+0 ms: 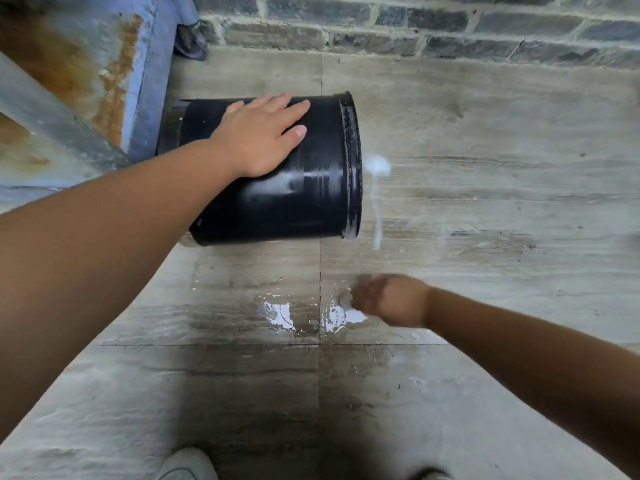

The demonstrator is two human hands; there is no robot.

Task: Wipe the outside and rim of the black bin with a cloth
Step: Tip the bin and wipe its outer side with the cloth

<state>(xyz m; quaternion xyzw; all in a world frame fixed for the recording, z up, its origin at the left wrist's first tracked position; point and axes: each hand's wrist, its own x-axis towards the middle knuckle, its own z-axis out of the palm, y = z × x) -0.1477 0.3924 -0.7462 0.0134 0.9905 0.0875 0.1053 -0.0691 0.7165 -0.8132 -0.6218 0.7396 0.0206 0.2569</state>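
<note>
- A black bin (277, 188) lies on its side on a wet tiled floor (485, 237), its rim (351, 161) turned to the right and its base toward a rusted blue metal structure (104, 81) at left.
- The person's left hand (259, 136) rests flat on the upper wall of the bin, fingers spread and extended, palm pressing the glossy surface rather than gripping it.
- The forearm crosses the bin's lower-left portion and hides that part of its wall; the base end sits in shadow against the blue metal and is hard to read.
- The right hand (388, 299) hangs low over the floor below the bin, well apart from it, blurred by motion; the fingers look curled inward, but whether they close on anything cannot be told.
- A small grey shape at the fingertips is too smeared to identify.
- A pale, blurred streak (375, 188) shows just right of the rim; what it is cannot be made out.
- Shiny puddles (280, 315) lie on the tiles just left of the right hand.
- A grey brick wall (415, 26) runs along the top.
- A pale shoe (188, 464) is cut off by the bottom edge.
</note>
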